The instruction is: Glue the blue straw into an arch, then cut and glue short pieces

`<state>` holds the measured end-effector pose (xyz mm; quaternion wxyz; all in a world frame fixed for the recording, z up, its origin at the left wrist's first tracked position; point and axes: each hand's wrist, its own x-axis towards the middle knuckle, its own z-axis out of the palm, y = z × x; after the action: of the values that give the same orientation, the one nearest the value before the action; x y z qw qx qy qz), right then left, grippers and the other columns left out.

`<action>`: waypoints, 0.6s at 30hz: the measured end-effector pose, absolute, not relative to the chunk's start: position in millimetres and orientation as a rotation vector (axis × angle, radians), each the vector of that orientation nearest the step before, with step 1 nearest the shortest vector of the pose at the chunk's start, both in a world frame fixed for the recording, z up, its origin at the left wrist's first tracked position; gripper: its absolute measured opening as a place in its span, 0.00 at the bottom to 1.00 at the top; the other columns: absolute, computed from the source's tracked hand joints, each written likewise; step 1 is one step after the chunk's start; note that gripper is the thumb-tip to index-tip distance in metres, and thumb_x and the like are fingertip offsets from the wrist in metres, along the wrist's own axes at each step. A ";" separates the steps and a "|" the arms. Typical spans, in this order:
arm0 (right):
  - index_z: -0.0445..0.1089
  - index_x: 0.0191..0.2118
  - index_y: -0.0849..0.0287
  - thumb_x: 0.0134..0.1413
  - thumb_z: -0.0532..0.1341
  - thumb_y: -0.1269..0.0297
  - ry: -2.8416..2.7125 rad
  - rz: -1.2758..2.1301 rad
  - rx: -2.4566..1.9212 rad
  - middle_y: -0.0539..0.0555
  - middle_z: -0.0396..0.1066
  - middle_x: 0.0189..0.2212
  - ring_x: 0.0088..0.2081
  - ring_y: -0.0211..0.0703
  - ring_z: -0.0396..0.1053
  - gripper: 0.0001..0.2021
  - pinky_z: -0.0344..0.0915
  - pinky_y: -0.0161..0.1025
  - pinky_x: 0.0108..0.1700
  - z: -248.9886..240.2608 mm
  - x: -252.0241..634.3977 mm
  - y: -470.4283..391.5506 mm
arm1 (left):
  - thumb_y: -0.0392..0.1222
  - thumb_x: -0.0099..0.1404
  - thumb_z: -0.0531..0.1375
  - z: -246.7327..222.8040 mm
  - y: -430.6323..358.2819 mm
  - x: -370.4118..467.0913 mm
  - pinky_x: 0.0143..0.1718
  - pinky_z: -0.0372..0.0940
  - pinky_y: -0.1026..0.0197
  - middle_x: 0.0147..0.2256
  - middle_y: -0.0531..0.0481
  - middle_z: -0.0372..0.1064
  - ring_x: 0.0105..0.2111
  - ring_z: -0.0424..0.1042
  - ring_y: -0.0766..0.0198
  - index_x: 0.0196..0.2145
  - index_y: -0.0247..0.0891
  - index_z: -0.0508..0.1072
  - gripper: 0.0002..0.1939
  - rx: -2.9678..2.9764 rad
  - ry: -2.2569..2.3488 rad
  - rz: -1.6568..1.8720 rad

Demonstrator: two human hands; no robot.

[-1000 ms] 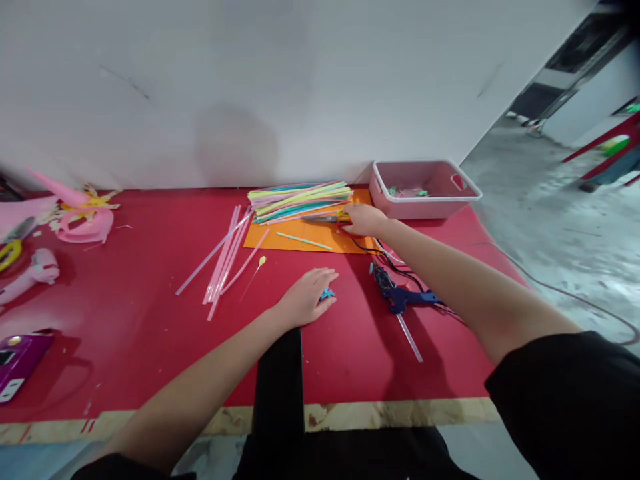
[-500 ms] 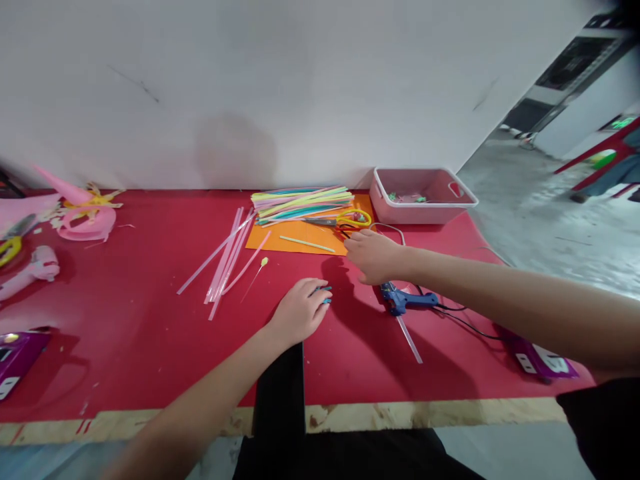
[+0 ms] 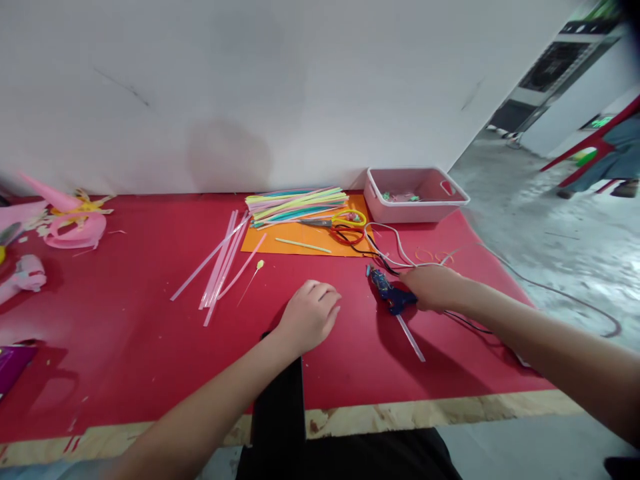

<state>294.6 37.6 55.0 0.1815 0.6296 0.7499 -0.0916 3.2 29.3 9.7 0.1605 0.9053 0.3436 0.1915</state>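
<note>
My right hand (image 3: 436,287) is closed around the handle of a blue glue gun (image 3: 397,299), whose nozzle points away from me to the upper left. A clear glue stick (image 3: 411,339) sticks out of its rear end. My left hand (image 3: 311,313) hovers or rests over the red table with its fingers curled in. A small dark bit shows between those fingers, but what they hold is hidden. Beyond the left hand lie a pale green strip (image 3: 303,245) on an orange sheet (image 3: 255,243) and scissors (image 3: 345,218) with yellow and red handles.
A bundle of coloured fuzzy sticks (image 3: 295,205) lies by the wall. Beside it stands a pink bin (image 3: 415,213). Clear glue sticks (image 3: 223,267) and a yellow-tipped pin (image 3: 260,265) are left of centre. White cable (image 3: 400,240) loops rightward. Another glue gun (image 3: 27,277) lies far left.
My right hand has moved from near the scissors down and right onto the glue gun's handle. Blue pieces seen at my left fingertips are now out of sight. The view has shifted slightly.
</note>
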 end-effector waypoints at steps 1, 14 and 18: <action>0.77 0.31 0.61 0.40 0.67 0.79 2.108 -0.270 1.764 0.62 0.79 0.31 0.35 0.58 0.79 0.10 0.69 0.45 0.36 51.3 298.8 32.9 | 0.38 0.71 0.55 11.8 34.0 9.8 0.53 0.68 0.45 0.46 0.40 0.75 0.48 0.71 0.51 0.46 0.37 0.76 0.12 2.588 0.984 0.510; 0.74 0.45 0.66 0.50 0.59 0.77 2.059 -0.233 1.857 0.68 0.76 0.44 0.48 0.58 0.75 0.15 0.66 0.45 0.47 34.5 335.7 6.6 | 0.46 0.71 0.60 5.3 87.7 124.0 0.49 0.72 0.48 0.54 0.42 0.69 0.50 0.73 0.55 0.55 0.38 0.71 0.17 2.335 1.365 0.301; 0.74 0.44 0.66 0.52 0.59 0.76 2.053 -0.202 1.910 0.68 0.75 0.44 0.46 0.57 0.75 0.14 0.65 0.43 0.45 34.6 329.4 -0.1 | 0.46 0.70 0.61 1.6 91.5 124.0 0.49 0.72 0.48 0.54 0.42 0.69 0.50 0.73 0.54 0.55 0.37 0.70 0.18 2.256 1.384 0.360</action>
<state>329.4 -0.1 34.6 0.1645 0.6700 0.7204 -0.0708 124.0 91.5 1.6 0.2331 0.8212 0.5040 0.1312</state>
